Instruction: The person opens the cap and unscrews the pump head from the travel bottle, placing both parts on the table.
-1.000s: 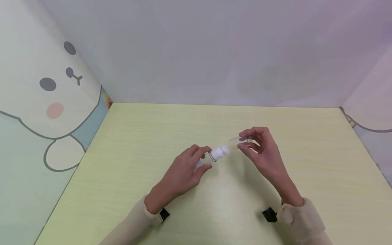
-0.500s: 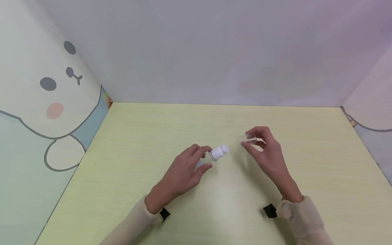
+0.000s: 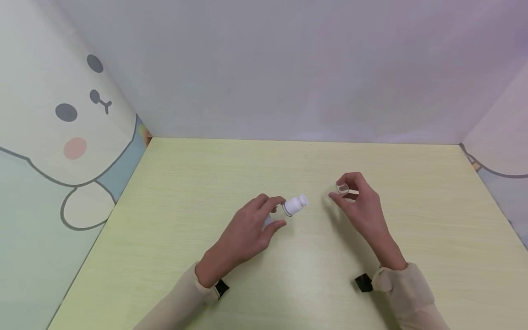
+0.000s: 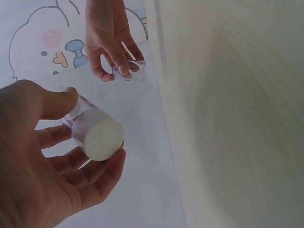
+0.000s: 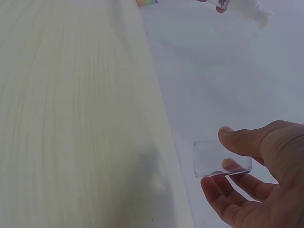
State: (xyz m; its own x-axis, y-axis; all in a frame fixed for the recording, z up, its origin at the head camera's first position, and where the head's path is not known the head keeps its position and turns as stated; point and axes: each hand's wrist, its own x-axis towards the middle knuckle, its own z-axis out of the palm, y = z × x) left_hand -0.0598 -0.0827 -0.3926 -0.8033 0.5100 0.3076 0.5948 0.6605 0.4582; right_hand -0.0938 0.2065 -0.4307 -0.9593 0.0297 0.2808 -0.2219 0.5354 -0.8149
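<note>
Pump bottle in the left hand, clear cap in the right hand, the two well apart.
From my remote seat I see the left thumb and fingers gripping the tilted bottle, its white pump top uncovered and pointing toward the right hand, whose thumb and fingers pinch the transparent cap; I judge the separation complete, with neither piece yet set down, and I cannot tell whether the pump itself needs anything more; both are raised over the pale table, with a plain wall behind and a cartoon-printed panel at the left.
</note>
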